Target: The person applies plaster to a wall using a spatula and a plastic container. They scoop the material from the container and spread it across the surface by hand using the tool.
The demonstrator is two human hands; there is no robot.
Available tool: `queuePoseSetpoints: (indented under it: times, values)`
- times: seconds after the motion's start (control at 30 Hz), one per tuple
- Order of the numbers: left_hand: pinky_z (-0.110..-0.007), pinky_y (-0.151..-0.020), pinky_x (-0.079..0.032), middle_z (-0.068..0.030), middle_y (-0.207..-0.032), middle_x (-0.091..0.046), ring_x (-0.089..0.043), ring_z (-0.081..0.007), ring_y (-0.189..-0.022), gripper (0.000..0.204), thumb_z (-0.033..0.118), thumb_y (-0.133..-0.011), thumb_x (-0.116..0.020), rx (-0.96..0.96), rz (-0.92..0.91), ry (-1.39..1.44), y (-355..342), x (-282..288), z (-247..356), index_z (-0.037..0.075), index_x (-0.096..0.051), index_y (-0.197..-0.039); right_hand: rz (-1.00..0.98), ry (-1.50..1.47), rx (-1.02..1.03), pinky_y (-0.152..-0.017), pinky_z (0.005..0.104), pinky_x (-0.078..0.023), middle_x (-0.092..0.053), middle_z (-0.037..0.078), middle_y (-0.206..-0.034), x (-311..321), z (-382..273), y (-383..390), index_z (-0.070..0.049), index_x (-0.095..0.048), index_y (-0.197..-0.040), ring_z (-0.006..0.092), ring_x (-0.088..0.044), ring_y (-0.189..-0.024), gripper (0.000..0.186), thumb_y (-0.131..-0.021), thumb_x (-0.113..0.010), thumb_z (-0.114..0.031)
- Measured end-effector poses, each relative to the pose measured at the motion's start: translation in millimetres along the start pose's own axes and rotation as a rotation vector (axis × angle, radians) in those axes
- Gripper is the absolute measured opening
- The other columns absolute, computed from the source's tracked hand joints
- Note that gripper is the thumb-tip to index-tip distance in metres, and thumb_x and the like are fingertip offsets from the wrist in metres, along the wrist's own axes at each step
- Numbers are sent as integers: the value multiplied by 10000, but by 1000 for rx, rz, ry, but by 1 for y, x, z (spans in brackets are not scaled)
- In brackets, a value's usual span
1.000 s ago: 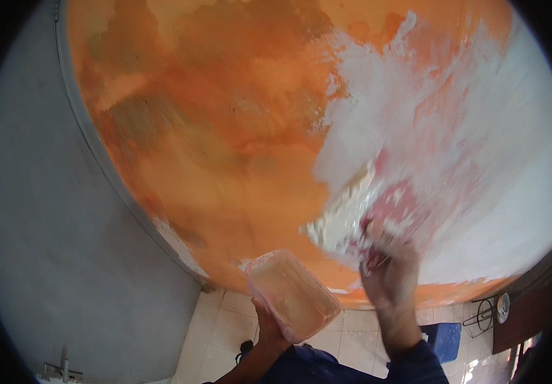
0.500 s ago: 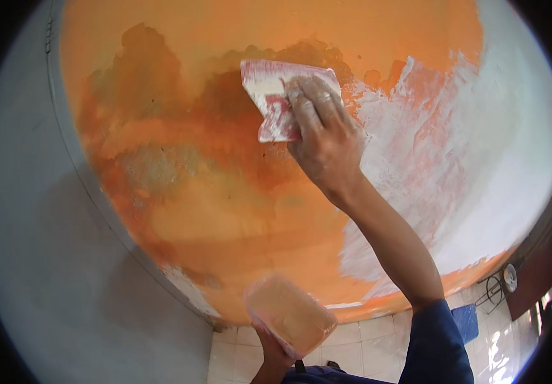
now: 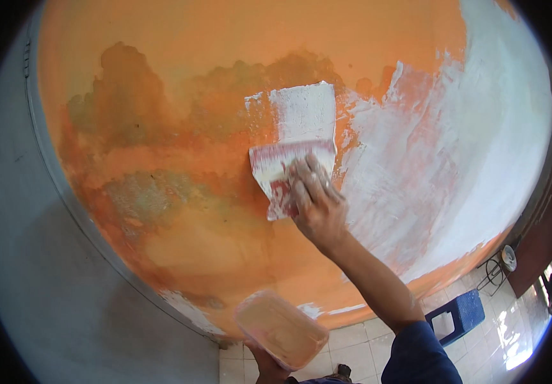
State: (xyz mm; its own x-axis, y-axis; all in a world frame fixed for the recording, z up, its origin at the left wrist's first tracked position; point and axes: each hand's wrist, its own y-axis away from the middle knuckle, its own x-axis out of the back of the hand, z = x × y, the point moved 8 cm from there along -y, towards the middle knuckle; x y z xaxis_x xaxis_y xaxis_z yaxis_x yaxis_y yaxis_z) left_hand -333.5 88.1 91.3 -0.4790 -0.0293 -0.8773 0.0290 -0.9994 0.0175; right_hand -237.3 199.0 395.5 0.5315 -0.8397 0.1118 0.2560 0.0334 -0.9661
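My right hand (image 3: 317, 201), smeared with white, grips a wide red putty scraper (image 3: 282, 169) coated with white paste. The scraper's broad edge lies against the orange wall (image 3: 205, 224). Directly above it is a fresh white patch of putty (image 3: 304, 112) with a ragged top edge. Low in the view, my left hand (image 3: 269, 365) holds a rectangular plastic tub (image 3: 282, 329) from beneath. A pale tan layer shows inside the tub. Some of the left fingers are hidden behind it.
Dark damp stains (image 3: 125, 86) mark the orange wall at the left. White putty (image 3: 416, 173) covers its right side. A grey wall (image 3: 32, 256) meets it at the left. On the tiled floor (image 3: 365, 339) stand a blue stool (image 3: 461, 317) and a round wire stand (image 3: 493, 272).
My right hand has drawn the scraper down the wall, and a white strip of putty now shows above it. The tub has shifted slightly left and down. More of the blue stool is visible.
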Motion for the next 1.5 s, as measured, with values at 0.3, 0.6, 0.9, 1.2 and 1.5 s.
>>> queuePoseSetpoints:
  times: [0.3,0.6,0.9,1.2,1.5]
  values:
    - [-481,-948,-462,-75,-1292,-488,-503,-277,-1172,867,793,-803,-356,-13,79,59,17,8,11,139,-339,-1372,172,-42,-90,-672,322,-553,-668,102,-982,61,20,-44,-77,-680,-952,251,-675,-864,288,-676,-720,-9]
    - [-486,-987,-428,-85,-1337,-439,-471,-290,-1203,941,838,-762,-306,-71,40,-93,12,6,10,153,-293,-1407,40,94,6,-622,338,-543,-626,93,-966,28,24,-27,-30,-629,-951,261,-629,-902,356,-601,-685,-4]
    - [-519,-995,-425,-90,-1366,-423,-463,-308,-1221,963,823,-722,-441,8,-69,64,3,16,2,167,-289,-1412,-39,-27,-25,-621,312,-531,-633,58,-923,63,8,-17,-48,-649,-876,214,-635,-819,276,-607,-707,-23]
    - [-523,-1000,-419,-110,-1355,-449,-474,-318,-1218,883,748,-779,-451,-95,-27,31,4,-16,11,144,-309,-1407,130,187,-39,-793,382,-554,-600,146,-1086,28,51,-24,21,-638,-1030,364,-571,-1087,401,-632,-664,-22]
    - [-523,-975,-425,-99,-1318,-463,-501,-314,-1166,899,816,-788,-296,-39,40,-65,5,6,6,155,-315,-1397,-135,-84,-134,-807,380,-544,-597,141,-1085,25,8,66,5,-643,-994,346,-579,-1075,340,-668,-703,-69]
